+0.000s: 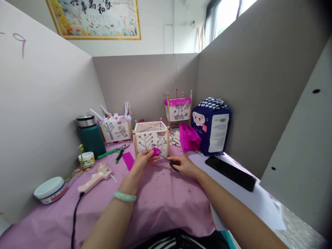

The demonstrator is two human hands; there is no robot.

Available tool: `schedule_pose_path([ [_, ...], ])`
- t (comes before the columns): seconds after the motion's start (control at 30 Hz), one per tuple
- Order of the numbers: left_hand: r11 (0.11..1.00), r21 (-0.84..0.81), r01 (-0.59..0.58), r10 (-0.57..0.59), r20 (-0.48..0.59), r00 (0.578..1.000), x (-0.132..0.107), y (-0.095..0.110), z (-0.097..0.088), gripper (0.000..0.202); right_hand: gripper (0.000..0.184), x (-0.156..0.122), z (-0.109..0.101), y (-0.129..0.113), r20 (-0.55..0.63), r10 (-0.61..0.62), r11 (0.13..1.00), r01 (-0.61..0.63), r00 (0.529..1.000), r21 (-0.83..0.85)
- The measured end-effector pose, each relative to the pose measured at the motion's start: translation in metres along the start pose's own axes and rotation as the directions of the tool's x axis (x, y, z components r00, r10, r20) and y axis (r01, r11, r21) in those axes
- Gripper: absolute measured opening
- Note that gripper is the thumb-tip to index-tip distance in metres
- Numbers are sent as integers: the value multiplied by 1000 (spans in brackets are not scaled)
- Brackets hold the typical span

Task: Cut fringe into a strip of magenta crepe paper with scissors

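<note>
Across a pink-draped bench (166,204), taking the small magenta paper piece (157,151) as clock centre, a hot glue gun (98,177) lies between eight and nine o'clock, green-handled pliers (119,155) at nine. The left hand (145,159) pinches that paper piece in its grip, just in front of a stick-framed box (150,138) at twelve. Black-handled scissors (173,166) point at its right edge, the right hand's (185,166) grip closed around their handles at four. Crumpled magenta paper (190,137) sits between two and three, beside a dark blue package (207,131).

Scissors (174,167) – tips unclear, poss. bhd pink paper (156,151).
</note>
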State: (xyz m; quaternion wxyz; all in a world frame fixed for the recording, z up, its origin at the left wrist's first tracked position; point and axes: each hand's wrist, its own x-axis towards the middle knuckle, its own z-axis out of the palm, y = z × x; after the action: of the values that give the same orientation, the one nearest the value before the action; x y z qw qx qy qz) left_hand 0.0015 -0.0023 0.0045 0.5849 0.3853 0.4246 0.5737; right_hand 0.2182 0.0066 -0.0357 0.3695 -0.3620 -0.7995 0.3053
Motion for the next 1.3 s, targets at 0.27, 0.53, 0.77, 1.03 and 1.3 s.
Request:
schedule_pose_path([
  [0.27, 1000, -9, -10, 10, 14, 1000, 1, -1, -1, 5, 44, 1, 0, 4, 1, -30, 999, 30, 1000, -21],
  [0.53, 1000, 13, -6, 5, 21, 1000, -2, 1, 1, 5, 44, 2, 0, 6, -12, -29, 999, 28, 1000, -35],
  [0.77, 1000, 22, -3, 2, 18, 1000, 0, 0, -1, 5, 46, 2, 1, 8, -8, -12, 999, 11, 1000, -41],
  [1.03, 1000, 17, 17, -18, 59, 998, 2, -2, -3, 5, 47, 1, 0, 3, -5, -10, 999, 10, 1000, -39],
  [1.3, 998, 61, 12, -16, 82, 997, 2, -3, -3, 7, 48, 1, 2, 3, -10, -8, 1000, 7, 1000, -26],
])
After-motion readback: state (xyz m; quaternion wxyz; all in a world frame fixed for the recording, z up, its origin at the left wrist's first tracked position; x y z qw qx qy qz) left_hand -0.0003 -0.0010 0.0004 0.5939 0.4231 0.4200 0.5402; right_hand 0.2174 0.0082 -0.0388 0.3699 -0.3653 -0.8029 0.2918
